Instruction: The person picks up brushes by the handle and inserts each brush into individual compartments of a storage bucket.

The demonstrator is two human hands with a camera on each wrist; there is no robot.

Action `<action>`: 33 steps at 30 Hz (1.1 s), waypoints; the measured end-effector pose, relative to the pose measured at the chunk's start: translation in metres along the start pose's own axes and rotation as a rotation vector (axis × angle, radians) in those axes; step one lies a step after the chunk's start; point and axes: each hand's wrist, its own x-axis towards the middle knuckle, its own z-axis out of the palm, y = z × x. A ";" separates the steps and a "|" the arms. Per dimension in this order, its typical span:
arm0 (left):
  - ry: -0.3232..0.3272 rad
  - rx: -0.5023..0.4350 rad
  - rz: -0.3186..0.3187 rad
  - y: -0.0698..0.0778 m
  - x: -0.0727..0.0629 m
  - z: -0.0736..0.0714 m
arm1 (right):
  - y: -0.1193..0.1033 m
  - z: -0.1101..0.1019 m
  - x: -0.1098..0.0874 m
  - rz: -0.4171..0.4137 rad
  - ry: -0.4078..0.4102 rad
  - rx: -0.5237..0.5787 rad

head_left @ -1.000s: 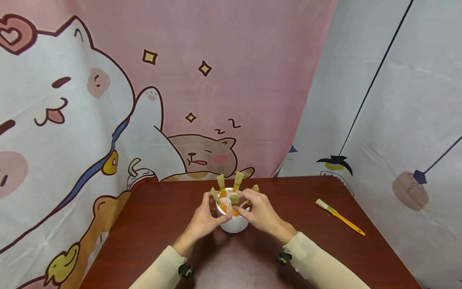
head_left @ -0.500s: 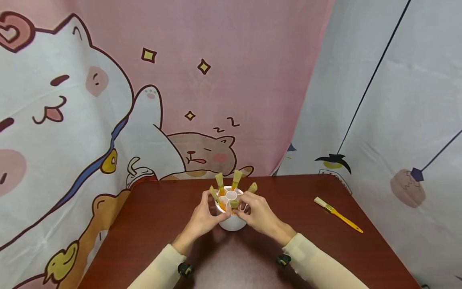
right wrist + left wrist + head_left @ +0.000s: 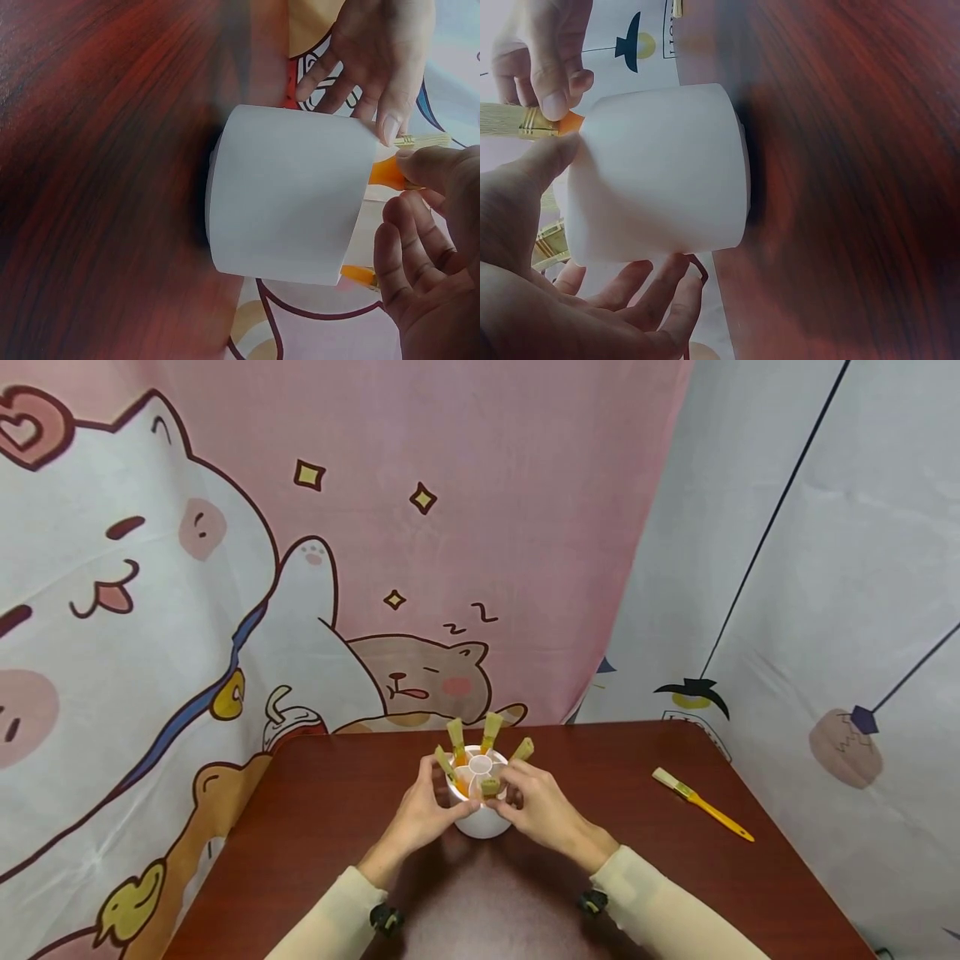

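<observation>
A white round pot (image 3: 483, 826) with divided compartments and a ring in its middle stands upright on the table. My left hand (image 3: 420, 810) holds it from the left, thumb at the near rim and fingers along its side. Several flat paintbrushes stand in the compartments bristles up, including a back brush (image 3: 492, 729) and a left brush (image 3: 444, 763). At the front, my right hand (image 3: 547, 806) pinches a paintbrush (image 3: 532, 123) just below its metal band. Its orange handle (image 3: 385, 172) goes down inside the rim, the lower part hidden by the white wall (image 3: 292, 195).
One more paintbrush (image 3: 703, 804), with a yellow handle, lies on the right side of the dark red-brown table (image 3: 322, 827). Behind the table's back edge hangs a cartoon-printed cloth (image 3: 540, 527).
The front paintbrush sits lower, its bristles now nearer the rim, and the middle ring shows more fully. My left hand keeps its hold on the pot. The view has shifted slightly.
</observation>
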 end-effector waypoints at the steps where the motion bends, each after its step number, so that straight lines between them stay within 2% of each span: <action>1: 0.000 -0.001 0.000 0.000 0.000 0.000 | 0.000 -0.001 0.000 0.003 -0.004 0.001; 16: 0.006 -0.007 0.004 -0.002 0.002 0.003 | -0.001 -0.007 -0.005 0.034 -0.016 0.024; 33: 0.027 0.024 0.007 -0.001 0.001 0.004 | -0.001 -0.033 -0.016 0.087 -0.049 -0.020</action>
